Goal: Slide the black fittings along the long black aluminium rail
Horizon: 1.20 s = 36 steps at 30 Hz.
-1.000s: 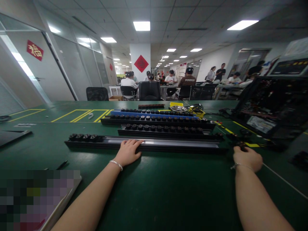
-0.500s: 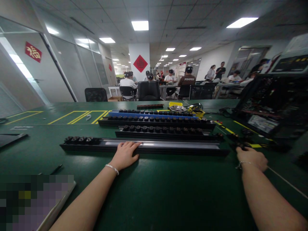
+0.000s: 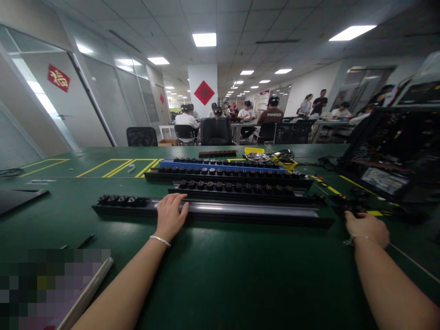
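A long black rail [image 3: 261,218] with a shiny channel lies across the green table, with several round black socket modules [image 3: 122,200] in its left end. My left hand [image 3: 171,215] rests over the rail just right of those modules, thumb apart from the fingers. At the right, my right hand [image 3: 367,228] reaches into a cluster of small black parts [image 3: 343,200] beyond the rail's end. Its fingers are bent and close together; their tips are partly hidden against the dark parts, and what they hold cannot be made out.
Behind lie more rails filled with modules [image 3: 228,187], including a blue rail [image 3: 165,165]. A metal dish [image 3: 257,157] and yellow tray [image 3: 254,150] sit farther back. An open dark equipment case [image 3: 388,156] stands right. A pen [image 3: 85,241] lies left. People sit beyond.
My left hand has slid left along the rail towards the modules. My right hand stays by the black parts. The whole view has shifted slightly.
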Each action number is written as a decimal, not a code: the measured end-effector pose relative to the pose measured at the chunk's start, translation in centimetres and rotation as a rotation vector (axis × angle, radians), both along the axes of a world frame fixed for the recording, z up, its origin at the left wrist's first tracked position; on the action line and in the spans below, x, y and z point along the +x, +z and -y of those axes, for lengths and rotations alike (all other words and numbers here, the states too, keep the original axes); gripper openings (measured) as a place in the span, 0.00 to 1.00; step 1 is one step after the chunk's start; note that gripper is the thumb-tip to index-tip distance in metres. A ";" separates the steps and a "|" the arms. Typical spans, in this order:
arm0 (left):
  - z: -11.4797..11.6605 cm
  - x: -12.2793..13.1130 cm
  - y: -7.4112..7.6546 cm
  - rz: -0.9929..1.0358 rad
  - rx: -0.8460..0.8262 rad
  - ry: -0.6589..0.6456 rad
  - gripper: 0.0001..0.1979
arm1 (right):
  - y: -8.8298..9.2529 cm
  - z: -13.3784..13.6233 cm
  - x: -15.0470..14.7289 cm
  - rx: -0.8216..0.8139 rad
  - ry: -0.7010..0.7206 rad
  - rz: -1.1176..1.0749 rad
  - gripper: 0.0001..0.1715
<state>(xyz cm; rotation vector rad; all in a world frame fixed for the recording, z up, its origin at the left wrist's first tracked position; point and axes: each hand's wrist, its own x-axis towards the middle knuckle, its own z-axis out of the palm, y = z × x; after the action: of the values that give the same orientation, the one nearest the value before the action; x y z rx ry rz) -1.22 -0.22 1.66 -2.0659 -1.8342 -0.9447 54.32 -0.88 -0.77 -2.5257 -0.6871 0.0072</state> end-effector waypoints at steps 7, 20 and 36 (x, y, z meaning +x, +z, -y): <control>-1.3 -4.7 0.1 0.368 0.099 0.665 0.23 | 0.0 0.9 -0.1 0.066 -0.007 -0.007 0.20; -1.7 -8.3 -0.2 0.530 -0.072 0.798 0.29 | 0.7 2.9 -2.9 0.071 0.111 -0.038 0.23; -1.5 -8.6 -0.3 0.528 -0.070 0.766 0.21 | 2.0 3.0 -7.2 0.048 0.189 -0.253 0.27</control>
<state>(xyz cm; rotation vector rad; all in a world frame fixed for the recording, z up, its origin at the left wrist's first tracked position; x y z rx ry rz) -9.80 1.30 1.41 -0.9813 -2.6316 -1.2431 47.16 -3.88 1.25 -2.3503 -0.8075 0.3650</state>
